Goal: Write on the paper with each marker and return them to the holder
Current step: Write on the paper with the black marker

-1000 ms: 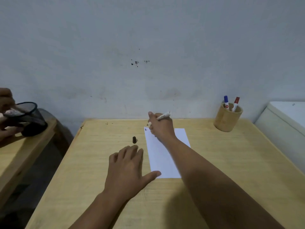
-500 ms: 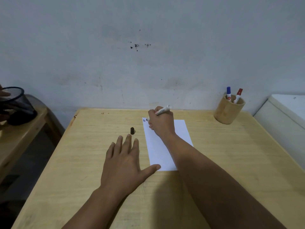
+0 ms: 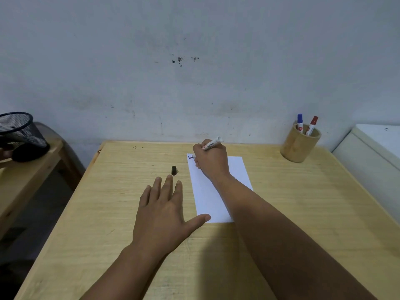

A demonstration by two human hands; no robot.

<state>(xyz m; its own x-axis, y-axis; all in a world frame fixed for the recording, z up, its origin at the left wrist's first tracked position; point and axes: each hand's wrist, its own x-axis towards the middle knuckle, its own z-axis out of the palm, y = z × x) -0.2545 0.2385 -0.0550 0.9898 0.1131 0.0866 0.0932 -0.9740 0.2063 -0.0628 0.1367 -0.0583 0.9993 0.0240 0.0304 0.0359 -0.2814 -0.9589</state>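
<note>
A white sheet of paper lies on the wooden table. My right hand grips a white marker, its tip touching the paper's far left corner beside small coloured marks. The marker's black cap lies on the table left of the paper. My left hand rests flat and open on the table, thumb touching the paper's near left corner. A round wooden holder at the far right holds a blue-capped marker and a red-capped marker.
A black mesh cup sits on a lower wooden table at the left, with another person's hand partly showing at the frame's edge. A white cabinet stands against the table's right side. A grey wall rises right behind the table.
The camera has tilted, so everything sits slightly differently in view. My right hand keeps the marker at the paper's top left corner. The other person's hand at the left has mostly left the view.
</note>
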